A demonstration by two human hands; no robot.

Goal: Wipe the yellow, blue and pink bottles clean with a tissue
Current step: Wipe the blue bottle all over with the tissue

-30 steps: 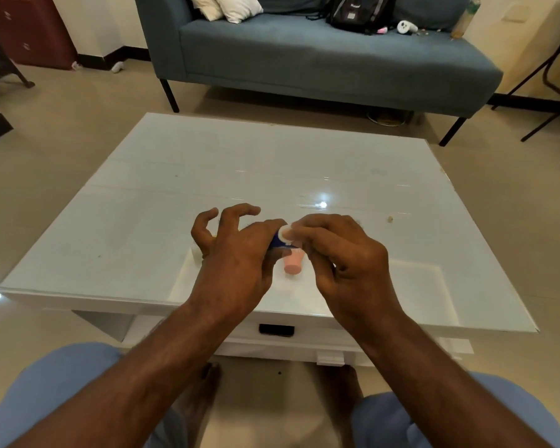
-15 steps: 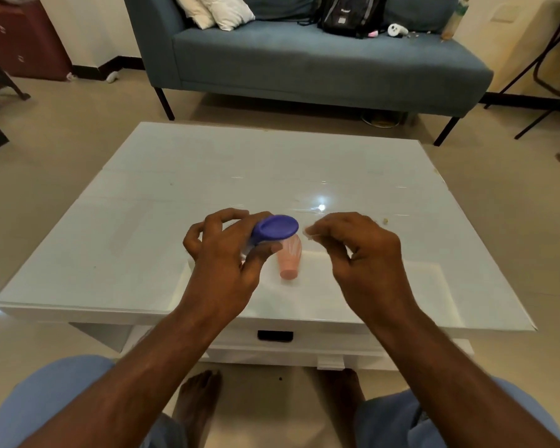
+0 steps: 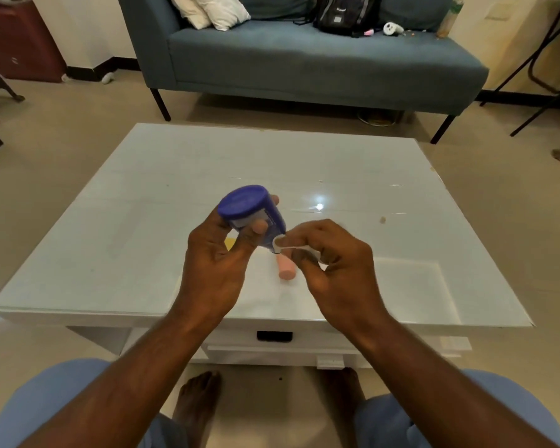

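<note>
Count: three bottles, one tissue. My left hand (image 3: 219,253) grips the blue bottle (image 3: 251,210), thumb and fingers curled round its body, holding it tilted above the tabletop (image 3: 110,227) with its flat base turned up toward me. My right hand (image 3: 330,257) pinches the white tissue (image 3: 280,242) between thumb and fingers and presses it against the bottle's lower end. The pink bottle (image 3: 285,269) lies on its side on the tabletop near the front edge, just below the two hands; its far end is hidden by my right fingers. Of the yellow bottle (image 3: 229,243) only a small patch shows between my left fingers; how it lies I cannot tell. Beyond the far edge stands one sofa (image 3: 304,66) carrying two cushions (image 3: 214,9) and one black bag (image 3: 343,12). One drawer handle (image 3: 274,336) sits under the front edge.
</note>
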